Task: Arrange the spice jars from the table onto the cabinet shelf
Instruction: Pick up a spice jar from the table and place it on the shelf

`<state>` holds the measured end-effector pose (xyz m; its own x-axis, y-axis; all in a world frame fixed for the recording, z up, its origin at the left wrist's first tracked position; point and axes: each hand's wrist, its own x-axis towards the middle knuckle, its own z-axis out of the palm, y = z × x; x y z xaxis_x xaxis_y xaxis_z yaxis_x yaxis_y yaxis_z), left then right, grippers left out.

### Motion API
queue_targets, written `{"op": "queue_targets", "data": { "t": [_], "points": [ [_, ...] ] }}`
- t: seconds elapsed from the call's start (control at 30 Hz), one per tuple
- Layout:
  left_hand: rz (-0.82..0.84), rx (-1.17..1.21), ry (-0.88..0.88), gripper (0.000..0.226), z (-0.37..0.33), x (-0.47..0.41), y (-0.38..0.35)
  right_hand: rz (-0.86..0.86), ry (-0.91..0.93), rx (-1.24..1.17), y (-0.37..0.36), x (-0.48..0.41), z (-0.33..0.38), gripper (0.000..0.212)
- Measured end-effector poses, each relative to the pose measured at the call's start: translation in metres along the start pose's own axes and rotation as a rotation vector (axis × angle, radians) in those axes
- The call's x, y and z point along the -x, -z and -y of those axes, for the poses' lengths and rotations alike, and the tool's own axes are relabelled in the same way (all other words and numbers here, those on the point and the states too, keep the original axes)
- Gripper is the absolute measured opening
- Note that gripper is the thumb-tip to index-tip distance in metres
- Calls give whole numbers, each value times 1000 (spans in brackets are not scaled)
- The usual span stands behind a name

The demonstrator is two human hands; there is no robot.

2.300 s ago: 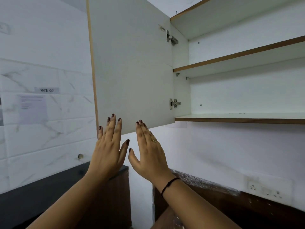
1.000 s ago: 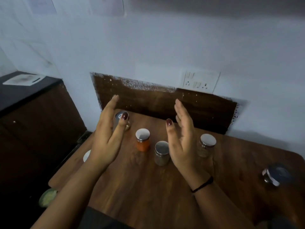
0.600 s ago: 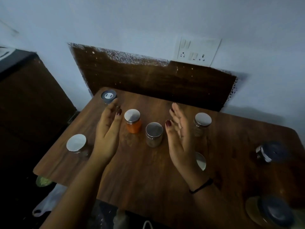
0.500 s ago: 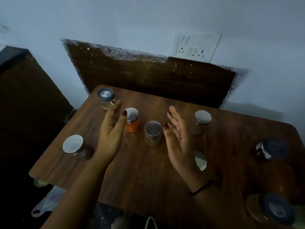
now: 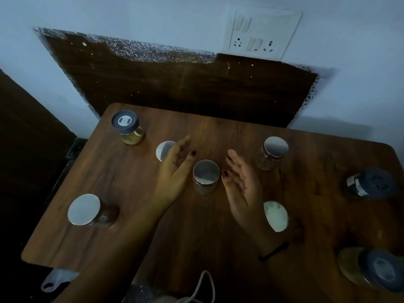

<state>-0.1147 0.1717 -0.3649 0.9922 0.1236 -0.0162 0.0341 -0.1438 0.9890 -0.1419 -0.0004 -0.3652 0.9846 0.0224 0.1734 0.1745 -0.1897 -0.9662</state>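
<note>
Steel-lidded glass jar [image 5: 206,174] on woodgrain table [image 5: 196,237], left hand [image 5: 172,173] and right hand [image 5: 242,189] flanking, grips spread, empty

Spice jars stand well apart on the wooden table [image 5: 196,237]: a steel-lidded jar [image 5: 205,176] at the centre, a brown-filled jar [image 5: 273,150] back right, a silver-lidded jar [image 5: 87,212] near the left edge, and a dark-capped yellow jar [image 5: 127,127] at the back-left corner.

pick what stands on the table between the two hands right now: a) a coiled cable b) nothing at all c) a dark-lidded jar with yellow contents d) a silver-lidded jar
D: a silver-lidded jar stands upright on the table, with the open left hand on one side of it and the open right hand on the other.
</note>
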Motion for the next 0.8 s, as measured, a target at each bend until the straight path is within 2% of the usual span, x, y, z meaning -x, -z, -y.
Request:
{"op": "queue_targets", "data": {
  "t": [0.17, 0.3, 0.43, 0.53, 0.6, 0.8],
  "points": [
    [94, -111, 65, 56, 32, -6, 1, 43, -127, 66, -14, -5, -28, 55],
    [166, -223, 148, 67, 53, -13, 0, 98, -259, 102, -25, -12, -46, 63],
    [139, -371, 130, 66, 75, -15, -6, 135, -362, 168, -29, -17, -66, 74],
    [200, -390, 144, 74, 85, -13, -13, 170, -442, 183, -30, -19, -76, 76],
    [251, -360, 151, 71, 89, -11, -18, 187, -472, 194, -30, -20, -79, 76],
    [160, -356, 143, 73, 106, -13, -29, 170, -478, 148, -25, -24, -78, 72]
  ]
}}
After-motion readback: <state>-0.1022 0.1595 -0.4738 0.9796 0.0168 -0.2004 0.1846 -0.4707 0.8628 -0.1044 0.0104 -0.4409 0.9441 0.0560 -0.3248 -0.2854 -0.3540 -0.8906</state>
